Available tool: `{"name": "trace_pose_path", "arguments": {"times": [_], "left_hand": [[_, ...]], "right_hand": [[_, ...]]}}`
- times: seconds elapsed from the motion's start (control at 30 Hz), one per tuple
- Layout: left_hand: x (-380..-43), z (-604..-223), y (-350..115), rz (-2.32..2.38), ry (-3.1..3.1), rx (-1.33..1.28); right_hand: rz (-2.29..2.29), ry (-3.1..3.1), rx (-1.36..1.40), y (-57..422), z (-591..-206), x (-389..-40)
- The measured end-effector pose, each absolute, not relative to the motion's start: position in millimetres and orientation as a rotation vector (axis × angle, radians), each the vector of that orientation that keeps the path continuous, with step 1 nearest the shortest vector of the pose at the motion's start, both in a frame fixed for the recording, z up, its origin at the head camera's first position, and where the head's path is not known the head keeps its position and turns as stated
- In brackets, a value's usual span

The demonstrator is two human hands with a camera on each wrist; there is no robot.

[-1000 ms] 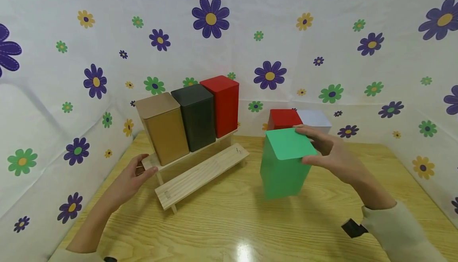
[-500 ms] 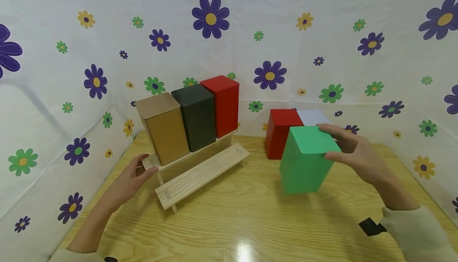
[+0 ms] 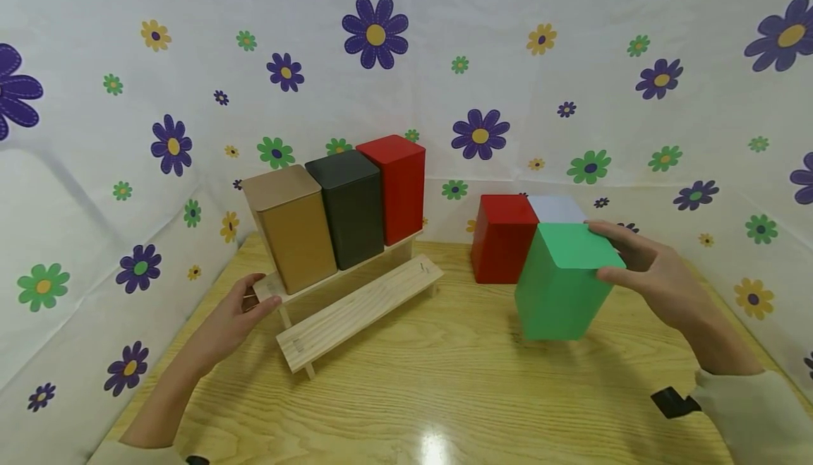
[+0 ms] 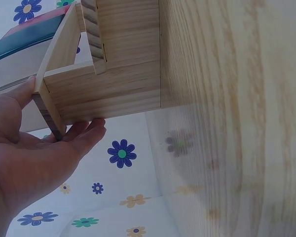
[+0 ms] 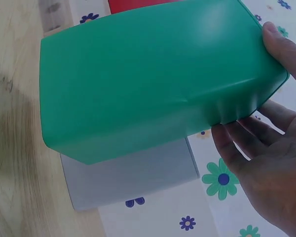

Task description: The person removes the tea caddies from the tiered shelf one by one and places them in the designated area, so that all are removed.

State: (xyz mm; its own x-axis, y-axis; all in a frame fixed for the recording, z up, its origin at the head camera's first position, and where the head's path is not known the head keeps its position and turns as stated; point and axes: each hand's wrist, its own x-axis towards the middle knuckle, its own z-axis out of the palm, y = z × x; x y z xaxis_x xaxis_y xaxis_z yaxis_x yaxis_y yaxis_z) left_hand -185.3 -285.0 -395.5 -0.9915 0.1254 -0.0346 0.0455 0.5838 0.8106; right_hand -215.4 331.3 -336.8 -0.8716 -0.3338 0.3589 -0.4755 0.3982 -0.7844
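Note:
My right hand (image 3: 663, 285) holds a tall green tin box (image 3: 562, 303) by its upper end, thumb on the near side and fingertips on the far side. In the right wrist view the green box's side fills much of the frame, with the fingertips at its lidded end. Its base is close over the table, slightly tilted. My left hand (image 3: 229, 327) grips the left end of the upper shelf of a two-step wooden rack (image 3: 358, 313). From the left wrist, the thumb (image 4: 24, 91) shows on top and the fingers under and against the rack's side panel.
On the rack's upper step stand a tan box (image 3: 298, 246), a black box (image 3: 352, 218) and a red box (image 3: 403, 193). Behind the green box are another red box (image 3: 502, 253) and a pale grey box (image 3: 559, 207). A flowered cloth backdrop (image 3: 425, 84) surrounds the wooden table (image 3: 406, 394).
My right hand has carried the green box rightward, uncovering more of the red box behind it and overlapping the pale grey one. The left hand and the rack have stayed put.

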Motion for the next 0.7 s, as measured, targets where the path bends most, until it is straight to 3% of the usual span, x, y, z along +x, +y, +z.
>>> {"name": "trace_pose_path", "arguments": {"times": [0.7], "left_hand": [[-186, -396, -285, 1.379, 2.715, 0.132]], "right_hand": [[1.574, -2.528, 0.680, 352, -359, -228]]}}
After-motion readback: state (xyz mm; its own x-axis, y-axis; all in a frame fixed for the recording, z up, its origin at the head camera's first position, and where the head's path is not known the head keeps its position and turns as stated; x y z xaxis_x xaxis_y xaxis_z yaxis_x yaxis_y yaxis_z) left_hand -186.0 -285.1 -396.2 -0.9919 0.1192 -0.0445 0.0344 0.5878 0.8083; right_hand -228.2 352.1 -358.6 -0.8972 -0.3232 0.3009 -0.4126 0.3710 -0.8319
